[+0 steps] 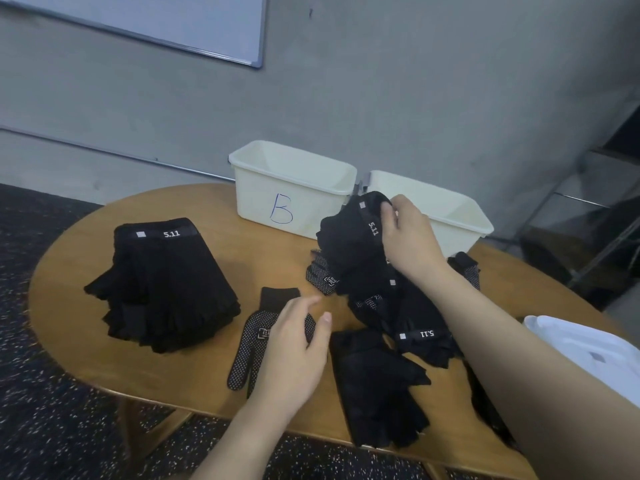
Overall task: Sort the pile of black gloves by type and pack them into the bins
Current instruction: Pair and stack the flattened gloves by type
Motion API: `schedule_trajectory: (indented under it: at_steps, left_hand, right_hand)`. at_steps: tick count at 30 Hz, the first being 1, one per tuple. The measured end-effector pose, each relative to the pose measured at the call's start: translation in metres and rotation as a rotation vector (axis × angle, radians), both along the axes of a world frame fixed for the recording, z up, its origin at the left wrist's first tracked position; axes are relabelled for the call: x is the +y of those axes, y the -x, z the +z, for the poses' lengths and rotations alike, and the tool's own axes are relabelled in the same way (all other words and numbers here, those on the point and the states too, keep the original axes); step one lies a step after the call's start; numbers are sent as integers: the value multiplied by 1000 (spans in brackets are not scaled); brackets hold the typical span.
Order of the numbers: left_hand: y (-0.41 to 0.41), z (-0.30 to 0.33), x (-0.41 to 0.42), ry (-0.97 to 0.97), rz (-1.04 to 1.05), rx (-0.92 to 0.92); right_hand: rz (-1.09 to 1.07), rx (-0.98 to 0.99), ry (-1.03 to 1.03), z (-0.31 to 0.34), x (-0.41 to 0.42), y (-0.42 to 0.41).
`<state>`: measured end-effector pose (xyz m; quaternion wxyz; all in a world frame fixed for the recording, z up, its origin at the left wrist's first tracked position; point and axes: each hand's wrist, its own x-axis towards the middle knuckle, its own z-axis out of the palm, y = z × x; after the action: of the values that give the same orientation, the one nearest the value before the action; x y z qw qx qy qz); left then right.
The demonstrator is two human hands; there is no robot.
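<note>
- Pile: loose black gloves heaped on the right half of the desk, in front of the two bins. One cuff band in the pile reads "5.11", seen upside down. Dotted palms show at its left edge.
- Lifted glove: raised off the top of the pile; its cuff band reads "5.11" beside a small square tag.
- Right hand: fingers curled over the cuff of the lifted glove, gripping it.
- Dotted glove: lies flat on the desk, palm up, white grip dots and a square logo, just left of the pile.
- Left hand: fingers relaxed and spread, over the dotted glove and holding nothing; contact cannot be told.
- Flat glove: fingerless, lying at the near desk edge, below the pile.
- Stack: fingerless gloves neatly stacked on the left of the desk, top band reading "5.11".
- Bin B: cream plastic, at the back of the desk, a blue handwritten "B" on its front.
- Second bin: cream, just right of bin B; any label is hidden behind the lifted glove.
- Whiteboard: on the grey wall, upper left.
</note>
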<state>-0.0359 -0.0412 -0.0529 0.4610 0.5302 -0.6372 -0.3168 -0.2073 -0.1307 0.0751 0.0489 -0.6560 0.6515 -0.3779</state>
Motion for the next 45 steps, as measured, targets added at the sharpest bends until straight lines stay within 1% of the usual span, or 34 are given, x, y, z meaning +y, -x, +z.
schedule_trajectory:
  at_steps: [3,7,10,13,16,21,24,30,32,35,37,38,40,42,45]
  left_hand:
    - [7,2,-2,-10,1,63]
    - [21,7,-14,66,-47,123]
    - [33,11,-34,150,-87,70]
    - [42,10,-45,144,-87,30]
    - [50,7,-51,152,-28,51]
    - [58,4,-64,210,110,157]
    - [55,3,-71,223,186,222]
    - [41,15,-75,183,307,476]
    - [35,16,-78,179,300,535]
    - [32,23,-72,226,270,471]
    - [31,31,-64,224,205,470]
    - [30,36,-58,194,159,500]
    - [27,43,-49,100,75,600]
    - [21,50,-36,-15,13,681]
    - [9,55,-14,-247,-136,845]
  right_hand:
    - [-9,-29,-39,1,1,0]
    - [40,-9,-122,-6,7,2]
    - [152,37,-155,-17,16,6]
    - [261,103,-158,-28,21,13]
    - [304,167,-152,-37,22,22]
    - [322,173,-125,-44,21,32]
    - [324,130,-154,-48,22,38]
    - [296,173,-265,-72,19,55]
    - [279,133,-248,-76,17,57]
    - [260,110,-264,-72,16,48]
    - [269,83,-265,-62,16,38]
    - [276,25,-245,-56,18,31]
    - [281,-178,-202,-44,25,15]
    - [282,-365,-215,-38,36,1]
    - [322,-443,-252,-44,61,-16]
